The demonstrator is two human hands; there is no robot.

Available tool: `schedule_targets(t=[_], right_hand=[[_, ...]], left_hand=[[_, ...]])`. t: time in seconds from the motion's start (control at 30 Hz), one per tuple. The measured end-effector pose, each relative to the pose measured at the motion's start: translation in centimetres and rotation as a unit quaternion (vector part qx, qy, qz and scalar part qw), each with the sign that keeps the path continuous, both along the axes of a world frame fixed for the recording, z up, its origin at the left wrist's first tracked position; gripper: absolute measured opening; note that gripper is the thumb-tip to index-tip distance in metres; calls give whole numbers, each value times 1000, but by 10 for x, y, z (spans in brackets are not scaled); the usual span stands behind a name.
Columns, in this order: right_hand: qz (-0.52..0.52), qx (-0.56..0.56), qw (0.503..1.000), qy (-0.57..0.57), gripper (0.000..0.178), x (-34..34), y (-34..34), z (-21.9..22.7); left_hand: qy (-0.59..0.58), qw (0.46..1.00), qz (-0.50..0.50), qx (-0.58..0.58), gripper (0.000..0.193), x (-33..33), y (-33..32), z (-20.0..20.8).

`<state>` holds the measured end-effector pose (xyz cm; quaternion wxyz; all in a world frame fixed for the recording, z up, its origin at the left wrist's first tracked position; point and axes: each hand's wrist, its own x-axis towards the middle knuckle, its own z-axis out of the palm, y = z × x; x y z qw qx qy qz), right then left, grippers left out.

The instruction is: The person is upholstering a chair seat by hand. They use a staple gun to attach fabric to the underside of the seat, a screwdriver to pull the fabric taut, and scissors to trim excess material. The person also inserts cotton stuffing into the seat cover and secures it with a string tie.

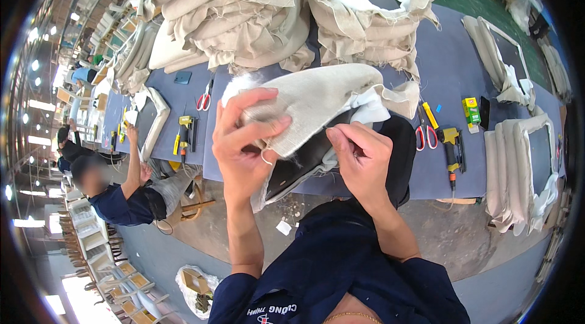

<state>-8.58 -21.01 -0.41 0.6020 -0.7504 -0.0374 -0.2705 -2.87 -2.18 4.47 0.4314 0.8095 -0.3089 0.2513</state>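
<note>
— Where is the cushion (317,101)?
— Held up at the table's near edge, tilted, its dark underside facing the wearer; white padding (241,85) puffs out at its left corner

— And the grip?
— The left hand (248,135) clasps that corner between thumb and fingers; the right hand (364,156) has thumb and finger pressed together by the loose cloth edge, and I cannot tell what lies between them

— What crowds the work?
— Just beyond, two tall piles: the left stack (237,13) and the right stack (365,37), both of beige pads with frayed edges. On the blue-grey table (451,80), to the right, lie red-handled scissors (425,136), a yellow cutter (430,115) and a staple gun (452,153), with a row of pads (503,171) past them. A co-worker (125,202) is at the left

— Any containers?
— A small green-and-yellow box (471,112) beside a dark phone (484,109), its contents hidden; on the floor, a white plastic bag (181,280) with a tan piece (195,281) inside
</note>
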Motion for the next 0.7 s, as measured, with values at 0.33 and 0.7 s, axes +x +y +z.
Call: schedule_targets(t=[0.33,0.7], right_hand=[[6,-44,999,-17,6,-10,-18,-3],[5,-30,999,-36,5,-16,-9,5]], left_hand=[[-17,999,4,-32,27,-6,-4,-3],[-11,999,1,-33,30,-27,-8,-2]])
